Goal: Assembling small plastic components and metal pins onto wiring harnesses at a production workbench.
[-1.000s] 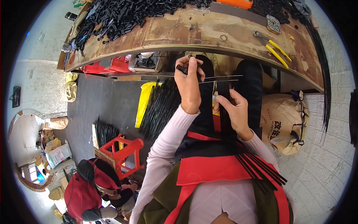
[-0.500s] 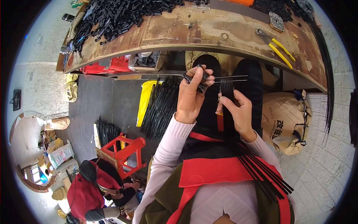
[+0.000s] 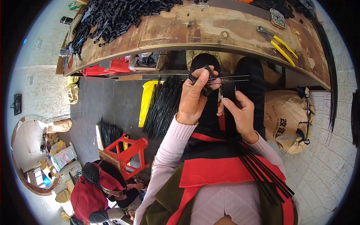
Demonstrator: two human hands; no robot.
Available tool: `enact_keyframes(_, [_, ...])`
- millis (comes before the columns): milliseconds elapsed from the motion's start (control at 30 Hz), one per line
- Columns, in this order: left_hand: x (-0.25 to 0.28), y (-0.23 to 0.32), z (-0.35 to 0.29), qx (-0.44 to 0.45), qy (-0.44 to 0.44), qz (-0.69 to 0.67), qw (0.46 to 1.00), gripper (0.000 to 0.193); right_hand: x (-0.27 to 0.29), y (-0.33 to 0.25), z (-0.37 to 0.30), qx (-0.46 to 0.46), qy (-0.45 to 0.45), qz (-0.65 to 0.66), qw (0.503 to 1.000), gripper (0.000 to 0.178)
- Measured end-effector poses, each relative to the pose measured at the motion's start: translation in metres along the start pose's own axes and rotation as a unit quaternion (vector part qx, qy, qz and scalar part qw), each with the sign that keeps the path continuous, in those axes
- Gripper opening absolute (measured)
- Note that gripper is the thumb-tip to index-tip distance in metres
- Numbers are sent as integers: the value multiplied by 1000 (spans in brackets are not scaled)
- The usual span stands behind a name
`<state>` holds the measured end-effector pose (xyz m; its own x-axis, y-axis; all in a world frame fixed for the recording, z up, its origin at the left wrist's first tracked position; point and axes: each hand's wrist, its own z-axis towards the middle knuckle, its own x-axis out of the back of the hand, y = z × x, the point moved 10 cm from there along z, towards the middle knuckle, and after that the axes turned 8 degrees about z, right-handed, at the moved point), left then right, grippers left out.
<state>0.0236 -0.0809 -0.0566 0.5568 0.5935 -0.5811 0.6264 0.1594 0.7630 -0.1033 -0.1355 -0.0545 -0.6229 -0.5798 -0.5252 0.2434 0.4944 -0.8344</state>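
My left hand (image 3: 194, 95) is closed round several small black tubular plastic pieces (image 3: 207, 90), which poke out between thumb and fingers. Two thin metal rods (image 3: 240, 78) stretch from beside those fingers to the right, over my knees. A flat row of thin black strips (image 3: 227, 88) stands upright where the rods cross it, its top close to my left fingertips. Thumb and fingers of my right hand (image 3: 240, 110) pinch this row near its lower part. More long black strips (image 3: 266, 174) lie over the red apron band (image 3: 213, 172) on my lap.
The wooden bench (image 3: 168, 33) ahead carries a heap of black plastic pieces (image 3: 116, 18) and yellow-handled pliers (image 3: 281, 48). Long black rods (image 3: 163, 108) lie on the floor at left, near a red stool (image 3: 131, 155) and another person (image 3: 90, 195). A sack (image 3: 288, 120) stands right.
My left hand has shifted slightly right, bringing its fingers nearer the row of strips. The row looks a little more fanned at the top. My right hand keeps its pinch.
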Motion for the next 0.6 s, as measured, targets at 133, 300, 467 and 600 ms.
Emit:
enact_keyframes(133, [-6, -3, 1, 12, -26, 0, 1000, 38, -3, 2, 1, -11, -7, -6, 1000, 13])
enact_keyframes(300, [-7, 4, 4, -31, -18, 10, 999, 44, -3, 4, 4, -7, -11, -8, 1000, 13])
enact_keyframes(467, [-3, 1, 3, -13, -10, 12, 1000, 41, -1, 4, 4, -8, -5, -4, 1000, 13])
enact_keyframes(600, [-2, -3, 4, 7, -2, 7, 1000, 33, 0, 5, 5, -7, -4, -3, 1000, 13])
